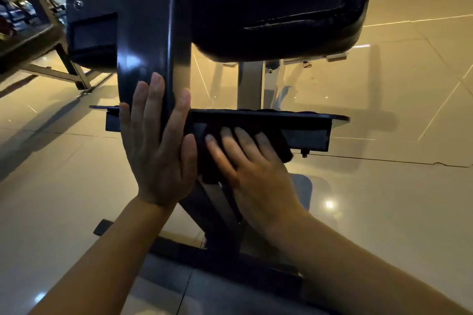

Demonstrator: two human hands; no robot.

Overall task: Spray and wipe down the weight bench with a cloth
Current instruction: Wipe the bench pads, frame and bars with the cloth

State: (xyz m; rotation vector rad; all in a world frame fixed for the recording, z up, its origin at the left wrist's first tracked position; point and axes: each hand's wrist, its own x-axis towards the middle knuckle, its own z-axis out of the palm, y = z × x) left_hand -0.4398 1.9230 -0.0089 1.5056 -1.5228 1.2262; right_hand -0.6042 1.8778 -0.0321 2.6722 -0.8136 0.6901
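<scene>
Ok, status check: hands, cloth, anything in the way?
Left hand flat against the bench upright, open. Right hand pressing the dark cloth on the crossbar, fingers straight. No spray bottle in view. Nothing in the way.

The pad point(276, 7) sits above the crossbar point(304, 135). Left hand point(156, 153) lies flat on the post point(151, 41), left of the right hand point(253, 174) pressing the cloth point(279, 146) on the crossbar.

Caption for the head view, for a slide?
Right hand presses dark cloth against bench crossbar; left hand braces upright post.
</scene>
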